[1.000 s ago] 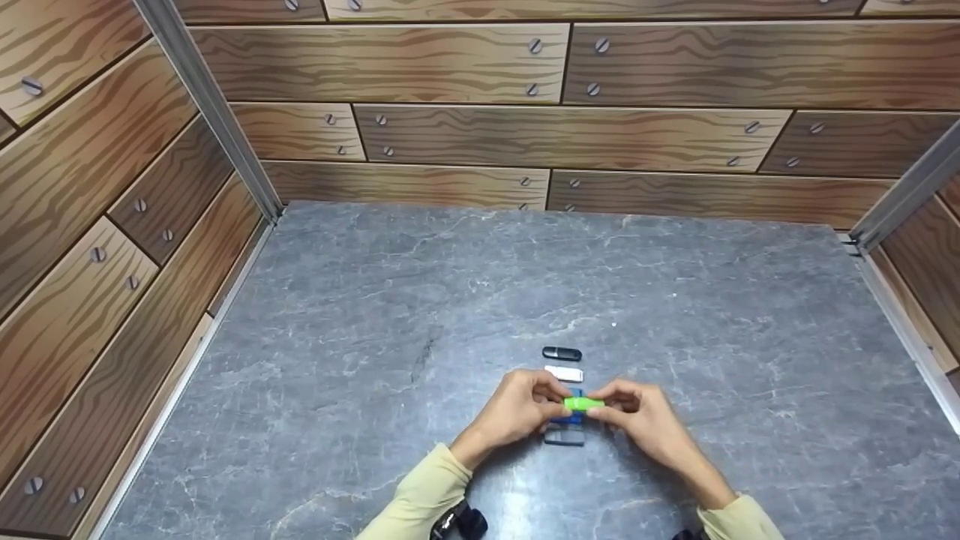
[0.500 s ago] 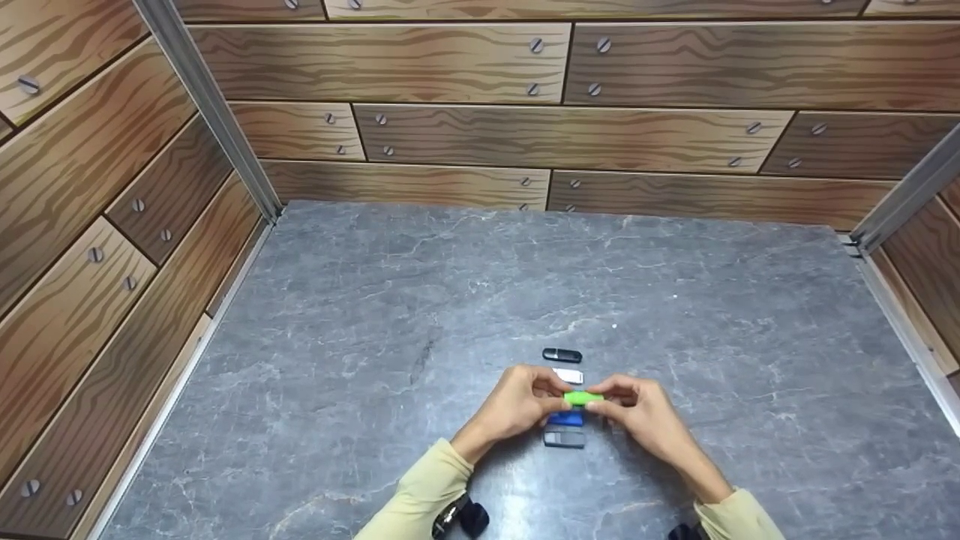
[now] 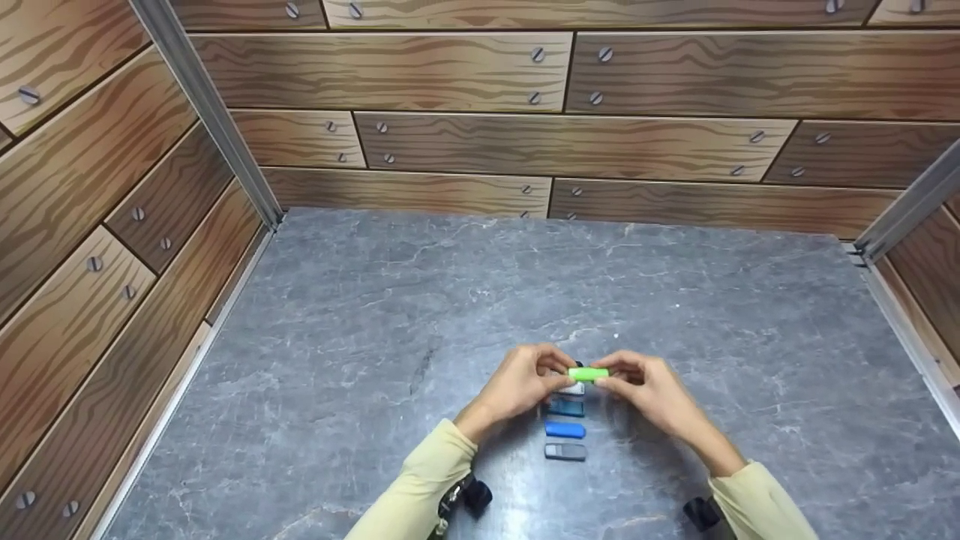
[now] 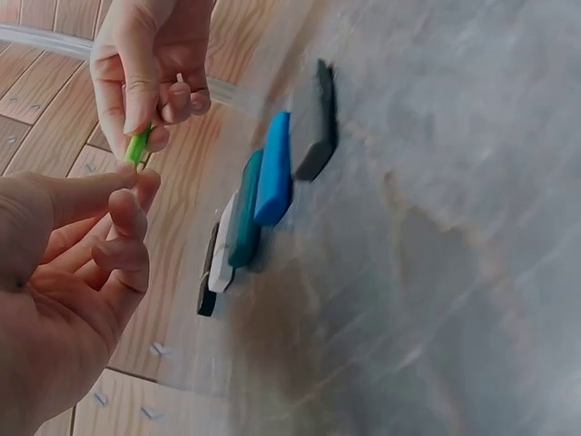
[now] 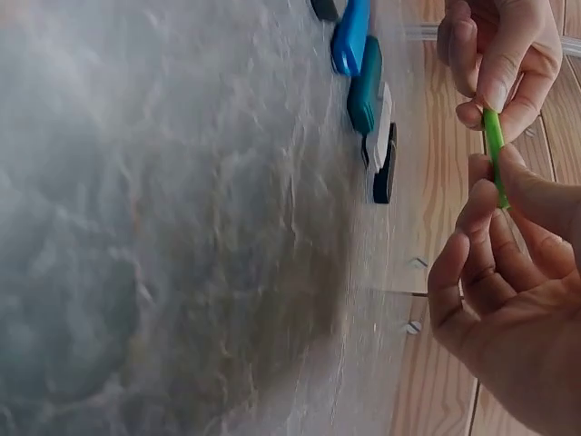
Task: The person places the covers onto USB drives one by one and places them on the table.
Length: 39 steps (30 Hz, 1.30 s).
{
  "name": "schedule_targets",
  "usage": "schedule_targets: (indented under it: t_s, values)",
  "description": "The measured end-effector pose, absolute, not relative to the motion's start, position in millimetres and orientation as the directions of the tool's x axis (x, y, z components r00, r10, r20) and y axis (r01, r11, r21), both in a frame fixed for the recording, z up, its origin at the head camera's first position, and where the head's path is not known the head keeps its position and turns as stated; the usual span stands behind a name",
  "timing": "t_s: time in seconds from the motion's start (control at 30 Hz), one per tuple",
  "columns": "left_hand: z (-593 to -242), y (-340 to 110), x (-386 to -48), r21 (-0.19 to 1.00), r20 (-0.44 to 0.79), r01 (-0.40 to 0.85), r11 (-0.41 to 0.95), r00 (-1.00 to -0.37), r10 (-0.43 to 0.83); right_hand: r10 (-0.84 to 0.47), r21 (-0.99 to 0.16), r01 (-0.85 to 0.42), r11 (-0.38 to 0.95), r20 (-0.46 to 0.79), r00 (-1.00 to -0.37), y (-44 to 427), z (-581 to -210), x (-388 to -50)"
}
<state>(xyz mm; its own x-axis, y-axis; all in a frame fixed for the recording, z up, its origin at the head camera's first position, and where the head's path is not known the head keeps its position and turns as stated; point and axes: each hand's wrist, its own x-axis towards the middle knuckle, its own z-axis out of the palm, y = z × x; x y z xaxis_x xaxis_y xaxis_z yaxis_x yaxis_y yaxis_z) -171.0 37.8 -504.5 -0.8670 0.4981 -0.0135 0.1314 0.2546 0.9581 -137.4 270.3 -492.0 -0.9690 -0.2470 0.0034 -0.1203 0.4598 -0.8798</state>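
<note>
Both hands pinch a bright green USB stick (image 3: 588,373), one at each end, above the table. My left hand (image 3: 516,386) grips its left end between thumb and fingers; my right hand (image 3: 658,391) has the right end. Below them, more sticks lie in a column: white (image 3: 574,389), teal (image 3: 566,408), blue (image 3: 565,430) and grey (image 3: 565,451). A black stick (image 4: 208,286) lies at the column's far end, mostly hidden behind the hands in the head view. The green stick's ends are partly covered by fingertips.
A grey marbled tabletop (image 3: 375,315) carries the sticks. Wood-patterned panels (image 3: 450,71) rise at the back and on both sides, with metal corner posts (image 3: 206,105) between them.
Both hands have moved away from me along the column with the green stick, uncovering the teal, blue and grey sticks. The black one is now mostly covered.
</note>
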Motion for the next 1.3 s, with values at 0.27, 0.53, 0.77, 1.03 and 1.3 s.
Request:
schedule_targets:
  t_s: [0.27, 0.53, 0.77, 1.03, 1.3]
  values:
    - [-503.8, 33.3, -192.0, 0.914, 0.024, 0.218, 0.343, -0.872, 0.489, -0.201, -0.895, -0.106, 0.433, 0.019, -0.979, 266.7, -497.1, -153.7]
    - [-504.6, 31.9, -213.0, 0.811, 0.048, 0.323, 0.488, -0.868, 0.494, -0.060, -0.855, -0.053, 0.516, 0.026, -0.998, 254.4, -508.8, -170.9]
    - [-511.9, 33.0, -229.6, 0.673, 0.030, 0.376, 0.637, -0.874, 0.485, -0.040, -0.753, -0.080, 0.653, 0.071, -0.997, 248.2, -517.4, -189.0]
    - [-519.5, 36.0, -232.8, 0.546, 0.026, 0.423, 0.723, -0.872, 0.490, -0.051, -0.715, -0.090, 0.693, 0.077, -0.996, 248.2, -527.0, -197.6]
    - [-523.9, 34.8, -233.7, 0.544, 0.031, 0.408, 0.733, -0.883, 0.468, -0.059, -0.695, -0.085, 0.714, 0.062, -0.996, 245.6, -530.0, -200.0]
